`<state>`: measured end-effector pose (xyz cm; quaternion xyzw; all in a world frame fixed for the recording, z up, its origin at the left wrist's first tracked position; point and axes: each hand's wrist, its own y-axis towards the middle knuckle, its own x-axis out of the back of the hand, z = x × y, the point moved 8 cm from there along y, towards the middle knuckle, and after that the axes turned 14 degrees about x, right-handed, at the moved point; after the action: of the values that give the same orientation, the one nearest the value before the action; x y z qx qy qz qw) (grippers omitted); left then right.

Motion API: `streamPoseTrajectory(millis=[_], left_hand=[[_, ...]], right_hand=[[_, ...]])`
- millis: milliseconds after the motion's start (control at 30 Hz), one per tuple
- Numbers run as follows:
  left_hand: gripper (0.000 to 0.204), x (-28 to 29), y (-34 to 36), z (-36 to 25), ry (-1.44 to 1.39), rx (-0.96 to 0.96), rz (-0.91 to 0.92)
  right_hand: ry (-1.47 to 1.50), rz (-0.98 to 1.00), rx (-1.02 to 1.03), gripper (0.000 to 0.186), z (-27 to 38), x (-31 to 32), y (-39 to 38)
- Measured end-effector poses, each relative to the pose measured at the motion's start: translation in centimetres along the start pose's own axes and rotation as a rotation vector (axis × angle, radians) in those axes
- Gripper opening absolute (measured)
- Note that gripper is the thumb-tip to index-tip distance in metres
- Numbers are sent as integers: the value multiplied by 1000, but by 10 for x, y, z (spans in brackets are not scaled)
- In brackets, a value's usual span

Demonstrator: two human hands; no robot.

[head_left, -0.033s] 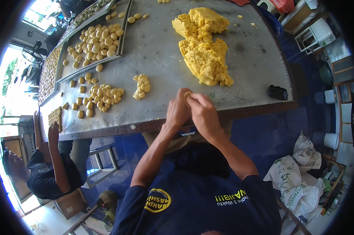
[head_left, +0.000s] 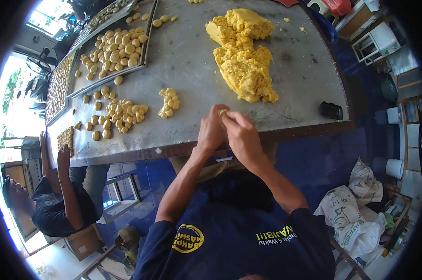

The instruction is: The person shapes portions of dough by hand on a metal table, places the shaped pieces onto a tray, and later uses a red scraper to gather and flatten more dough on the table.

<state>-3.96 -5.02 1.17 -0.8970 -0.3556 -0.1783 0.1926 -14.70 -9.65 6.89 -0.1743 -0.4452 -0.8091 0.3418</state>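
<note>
A small piece of pale dough (head_left: 223, 112) is pinched between my two hands over the near edge of the metal table. My left hand (head_left: 211, 128) is closed around it from the left. The fingers of my right hand (head_left: 241, 135) press on it from the other side, and most of the piece is hidden. Just beyond my hands lies a big crumbly mass of yellow dough or filling (head_left: 246, 70). To the left, a small cluster of pale dough pieces (head_left: 169, 102) rests on the table, with a larger heap of dough balls (head_left: 125, 114) farther left.
The metal table (head_left: 185, 56) has a dark rim. At the back left, a tray (head_left: 143, 63) carries many round dough balls. A small black object (head_left: 331, 110) sits near the right corner. A co-worker (head_left: 63, 200) works at the left end; white sacks (head_left: 351, 214) stand at right.
My hands have shifted only very slightly at the fingertips, and a little more of the pale dough shows between them. Everything on the table stays put.
</note>
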Motion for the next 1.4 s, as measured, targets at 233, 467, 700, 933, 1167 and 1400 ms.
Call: streamPoseTrajectory(millis=[233,467,700,933,1167,1400], left_hand=[[25,-8,-6,-12,15,-223,226],[22,8,3,-2,96,-228,49],[37,7,22,42,-357,-92,287],[29,29,7,17,-141,-82,302],[17,36,2,-16,342,-459,-41],[17,58,-5,0,349,-415,-325]], right_hand=[[275,188,-425,56,-56,-2,3],[3,-74,-299,39,-54,65,13],[-224,37,-152,30,-122,65,8],[-322,-66,-160,32,-91,75,-35],[-453,-104,-181,42,-109,59,-11],[-334,-133,-175,42,-103,53,-30]])
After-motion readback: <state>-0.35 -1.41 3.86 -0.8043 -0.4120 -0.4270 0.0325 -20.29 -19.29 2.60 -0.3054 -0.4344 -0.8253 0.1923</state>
